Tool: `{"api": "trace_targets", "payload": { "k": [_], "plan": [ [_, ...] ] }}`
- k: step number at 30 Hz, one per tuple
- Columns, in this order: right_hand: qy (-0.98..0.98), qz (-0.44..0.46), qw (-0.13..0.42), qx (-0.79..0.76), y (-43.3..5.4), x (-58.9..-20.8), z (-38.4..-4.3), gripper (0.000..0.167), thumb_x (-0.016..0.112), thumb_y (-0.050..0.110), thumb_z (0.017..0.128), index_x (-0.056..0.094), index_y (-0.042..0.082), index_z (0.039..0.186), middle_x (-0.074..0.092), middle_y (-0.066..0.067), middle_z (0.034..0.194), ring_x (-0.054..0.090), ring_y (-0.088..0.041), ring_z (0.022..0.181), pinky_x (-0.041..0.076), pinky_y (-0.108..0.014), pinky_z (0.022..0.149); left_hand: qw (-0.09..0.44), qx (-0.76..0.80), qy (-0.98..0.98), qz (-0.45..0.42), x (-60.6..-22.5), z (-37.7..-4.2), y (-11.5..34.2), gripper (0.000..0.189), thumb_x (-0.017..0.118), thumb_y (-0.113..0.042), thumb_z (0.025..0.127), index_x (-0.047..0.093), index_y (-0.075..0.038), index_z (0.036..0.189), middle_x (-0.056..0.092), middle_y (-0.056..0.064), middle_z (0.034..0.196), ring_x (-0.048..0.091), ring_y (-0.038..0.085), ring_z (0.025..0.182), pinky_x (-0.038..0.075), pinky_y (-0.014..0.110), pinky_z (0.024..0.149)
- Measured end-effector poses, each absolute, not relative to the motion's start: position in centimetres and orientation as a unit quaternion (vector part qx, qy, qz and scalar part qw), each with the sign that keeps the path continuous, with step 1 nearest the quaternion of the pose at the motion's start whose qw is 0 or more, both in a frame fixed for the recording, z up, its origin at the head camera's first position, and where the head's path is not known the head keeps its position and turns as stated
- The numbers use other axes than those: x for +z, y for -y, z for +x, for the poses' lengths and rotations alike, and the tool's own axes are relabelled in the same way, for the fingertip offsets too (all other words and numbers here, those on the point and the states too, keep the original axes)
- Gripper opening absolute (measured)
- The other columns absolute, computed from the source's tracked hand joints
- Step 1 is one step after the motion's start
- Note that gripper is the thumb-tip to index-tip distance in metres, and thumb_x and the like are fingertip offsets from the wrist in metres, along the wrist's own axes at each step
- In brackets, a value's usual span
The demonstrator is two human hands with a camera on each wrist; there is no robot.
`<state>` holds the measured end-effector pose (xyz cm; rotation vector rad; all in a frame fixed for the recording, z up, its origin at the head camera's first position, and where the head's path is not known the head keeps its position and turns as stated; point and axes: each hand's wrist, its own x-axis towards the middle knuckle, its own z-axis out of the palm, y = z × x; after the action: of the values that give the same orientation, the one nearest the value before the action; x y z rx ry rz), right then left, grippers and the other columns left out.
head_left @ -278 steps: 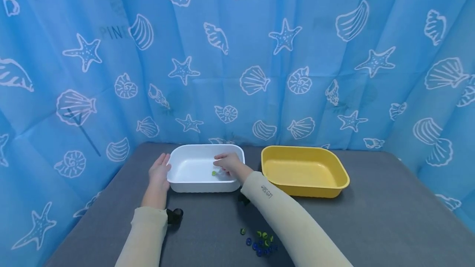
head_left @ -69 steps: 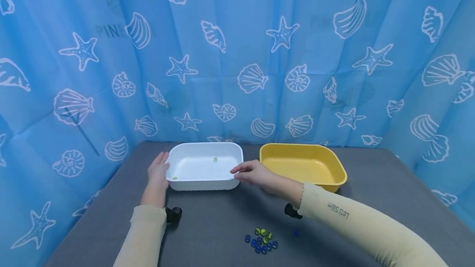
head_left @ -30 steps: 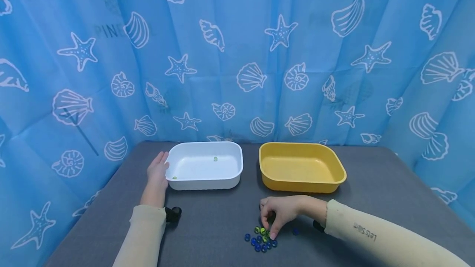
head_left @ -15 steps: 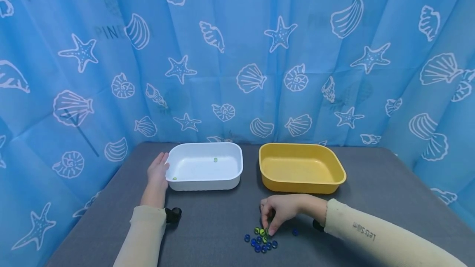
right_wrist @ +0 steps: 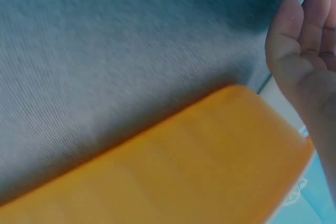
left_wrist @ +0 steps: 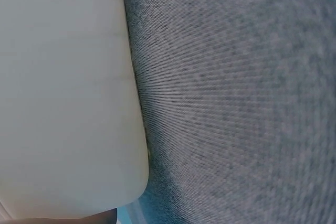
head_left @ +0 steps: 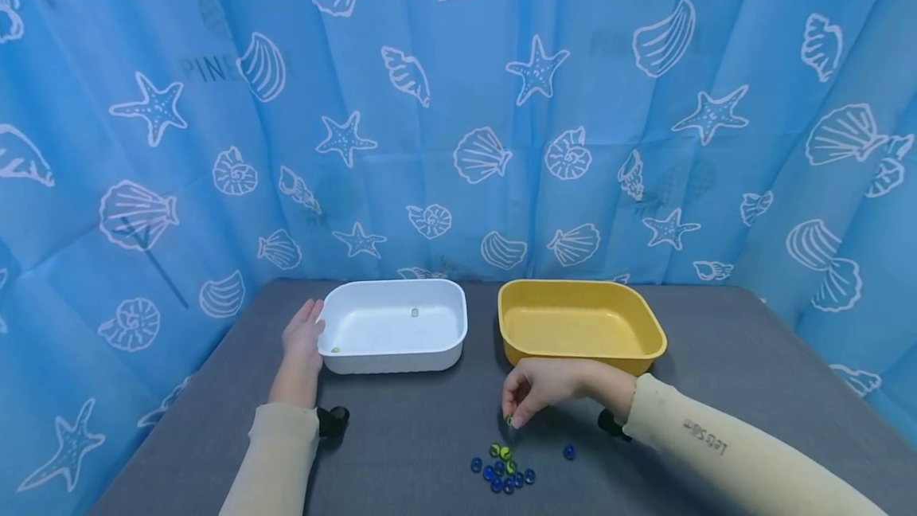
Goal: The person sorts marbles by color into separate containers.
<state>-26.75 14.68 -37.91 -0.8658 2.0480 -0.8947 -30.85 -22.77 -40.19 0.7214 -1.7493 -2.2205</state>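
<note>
Marbles (head_left: 499, 468) on gray cloth (head_left: 401, 436), blue curtain (head_left: 430, 166) behind

Right sleeve (head_left: 745, 448), lower right, says "LetsSlim", pretty sure. Curtain's (head_left: 430, 142) got a faint "PINE" upper left, rest of that word's too washed out, plus some pale letters upper right I can't really read.

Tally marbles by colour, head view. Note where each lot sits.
Yellow-green marbles: 6 (3 on the grey table, 2 in the white tray, 1 pinched in the right hand)
Blue marbles: 8 (all on the table, 1 apart from the cluster)
Total: 14
</note>
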Motion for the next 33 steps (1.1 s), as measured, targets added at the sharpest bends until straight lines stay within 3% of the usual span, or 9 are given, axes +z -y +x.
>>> {"api": "trace_targets", "payload": {
  "k": [5,20,33],
  "plan": [
    [-0.807,-0.328,0.337,-0.357,-14.2,-36.6,-26.7,0.003,0.072,0.01,0.088,0.072,0.012,0.091,0.065,0.0,0.081,0.056,-0.015,0.075,0.048,-0.028,0.069,0.117,-0.754,0.598,0.247,-40.3,-30.9,22.8,0.052,0.035,-0.009,0.106,0.02,-0.014,0.156,0.027,0.003,0.157,0.023,0.016,0.144,0.022,0.034,0.115],
    [-0.822,-0.229,0.259,-0.453,-10.9,-33.7,-29.2,0.014,0.069,0.013,0.091,0.069,0.003,0.101,0.065,-0.005,0.089,0.057,-0.025,0.085,0.054,-0.039,0.081,0.108,-0.758,0.596,0.241,-39.9,-30.8,23.0,0.053,0.034,-0.006,0.106,0.017,-0.014,0.156,0.025,0.003,0.158,0.021,0.015,0.144,0.022,0.033,0.115],
    [-0.802,-0.153,0.223,-0.533,-7.1,-33.1,-31.4,0.019,0.065,0.014,0.094,0.067,0.002,0.109,0.064,-0.013,0.099,0.058,-0.026,0.093,0.054,-0.036,0.083,0.107,-0.753,0.605,0.237,-40.2,-30.6,22.9,0.052,0.034,-0.008,0.106,0.019,-0.014,0.156,0.026,0.004,0.157,0.022,0.017,0.144,0.022,0.034,0.115]
  ]
}}
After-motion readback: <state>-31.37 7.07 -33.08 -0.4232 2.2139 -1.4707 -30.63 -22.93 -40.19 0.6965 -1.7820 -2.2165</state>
